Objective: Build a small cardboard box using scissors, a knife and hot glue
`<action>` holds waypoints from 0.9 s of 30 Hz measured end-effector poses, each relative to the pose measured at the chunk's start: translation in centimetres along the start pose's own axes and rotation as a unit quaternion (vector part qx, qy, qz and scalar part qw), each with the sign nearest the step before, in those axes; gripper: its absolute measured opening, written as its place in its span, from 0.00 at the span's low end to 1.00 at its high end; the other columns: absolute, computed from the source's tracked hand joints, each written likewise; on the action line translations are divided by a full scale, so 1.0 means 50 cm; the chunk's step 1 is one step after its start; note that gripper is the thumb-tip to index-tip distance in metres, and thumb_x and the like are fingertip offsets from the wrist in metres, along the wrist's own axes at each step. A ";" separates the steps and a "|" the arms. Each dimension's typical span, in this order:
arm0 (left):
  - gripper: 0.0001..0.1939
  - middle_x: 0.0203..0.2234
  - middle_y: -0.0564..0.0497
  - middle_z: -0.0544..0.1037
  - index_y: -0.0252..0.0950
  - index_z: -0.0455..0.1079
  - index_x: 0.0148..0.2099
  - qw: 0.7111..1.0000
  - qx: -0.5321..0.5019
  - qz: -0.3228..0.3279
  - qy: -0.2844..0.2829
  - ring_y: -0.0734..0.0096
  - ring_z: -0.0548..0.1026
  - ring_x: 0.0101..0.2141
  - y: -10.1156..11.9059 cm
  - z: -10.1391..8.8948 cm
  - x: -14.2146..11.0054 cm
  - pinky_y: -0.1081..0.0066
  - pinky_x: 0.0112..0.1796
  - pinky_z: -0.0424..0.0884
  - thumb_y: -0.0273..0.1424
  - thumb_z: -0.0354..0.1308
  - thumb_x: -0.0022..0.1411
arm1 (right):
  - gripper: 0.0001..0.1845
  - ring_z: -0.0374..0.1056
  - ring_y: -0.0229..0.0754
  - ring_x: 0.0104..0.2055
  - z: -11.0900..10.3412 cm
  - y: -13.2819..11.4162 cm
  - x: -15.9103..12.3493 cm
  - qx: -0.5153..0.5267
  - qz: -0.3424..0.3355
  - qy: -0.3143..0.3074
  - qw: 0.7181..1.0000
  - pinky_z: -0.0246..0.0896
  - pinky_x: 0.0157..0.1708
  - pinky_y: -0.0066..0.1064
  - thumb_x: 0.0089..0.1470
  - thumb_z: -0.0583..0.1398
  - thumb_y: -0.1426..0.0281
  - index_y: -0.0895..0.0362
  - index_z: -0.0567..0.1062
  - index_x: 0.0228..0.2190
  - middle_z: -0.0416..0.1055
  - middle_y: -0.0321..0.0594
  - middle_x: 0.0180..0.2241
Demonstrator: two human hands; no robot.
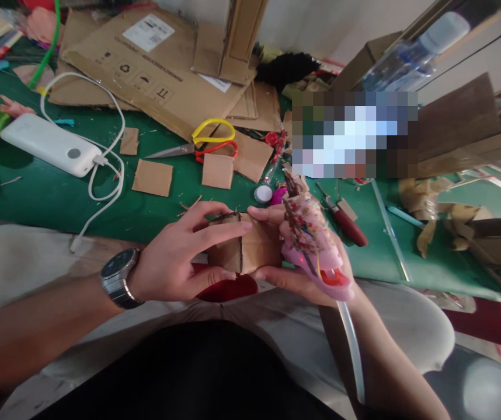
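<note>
A black garment [215, 373] on the person's torso lies nearest the camera, with pale trousers [84, 344] showing beside it. Just beyond, the two bare hands meet at the near edge of a green worktop [58, 198]. The left hand [167, 251], a dark-faced metal watch [121, 277] on its wrist, grips a small, boxy brown cardboard piece [261, 242] — fingers across its top, thumb along its near edge. A ridged corrugated seam runs across the piece between the hands. The right hand [292, 280] grips its other end with thumb and fingers, and also carries a pink glue gun [316, 239], crusted with brown and coloured bits; how the palm holds the gun is hidden. A translucent glue stick [352, 350] hangs from its rear.

Ahead of the hands lie flat brown cardboard squares [152, 178] and scissors [174, 151] with yellow and orange handles, closed or nearly so. To the left rests a white power bank [49, 143] with a looping white cable [121, 184]. A large flattened cardboard box [145, 70] lies behind them. Right of the glue gun is a thin tool with a dark red handle [350, 226] — near a clear strip [390, 230]
</note>
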State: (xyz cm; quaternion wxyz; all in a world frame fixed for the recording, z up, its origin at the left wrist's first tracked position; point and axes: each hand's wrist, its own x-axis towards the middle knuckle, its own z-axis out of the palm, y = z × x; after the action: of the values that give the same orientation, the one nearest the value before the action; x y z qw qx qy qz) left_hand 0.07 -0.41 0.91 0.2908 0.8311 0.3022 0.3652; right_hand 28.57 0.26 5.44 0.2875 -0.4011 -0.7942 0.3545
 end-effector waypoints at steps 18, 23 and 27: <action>0.27 0.67 0.35 0.65 0.43 0.70 0.72 1.000 0.013 0.008 -0.023 0.52 0.78 0.58 -0.014 0.010 -0.012 0.56 0.53 0.84 0.42 0.65 0.76 | 0.41 0.77 0.63 0.69 0.002 -0.006 0.000 0.012 0.036 0.010 0.999 0.70 0.74 0.56 0.54 0.81 0.56 0.43 0.80 0.67 0.79 0.41 0.68; 0.27 0.67 0.34 0.65 0.43 0.70 0.72 0.999 0.014 0.006 -0.030 0.49 0.76 0.60 -0.014 0.008 -0.010 0.54 0.54 0.83 0.40 0.66 0.76 | 0.43 0.75 0.64 0.70 0.004 -0.006 -0.001 0.021 0.047 0.007 0.999 0.67 0.76 0.57 0.52 0.82 0.55 0.44 0.80 0.66 0.77 0.41 0.69; 0.28 0.66 0.35 0.65 0.44 0.68 0.73 0.999 0.010 0.012 -0.030 0.47 0.74 0.63 -0.014 0.004 -0.005 0.54 0.54 0.83 0.37 0.65 0.75 | 0.44 0.75 0.63 0.71 0.007 0.004 -0.005 0.070 0.049 0.004 0.996 0.67 0.76 0.60 0.54 0.79 0.49 0.42 0.77 0.68 0.79 0.40 0.67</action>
State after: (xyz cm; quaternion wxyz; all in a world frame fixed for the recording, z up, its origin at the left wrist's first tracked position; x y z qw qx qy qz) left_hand -0.11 -0.17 0.23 0.2870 0.8483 0.2866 0.3403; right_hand 28.54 0.04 5.03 0.3007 -0.4198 -0.7458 0.4208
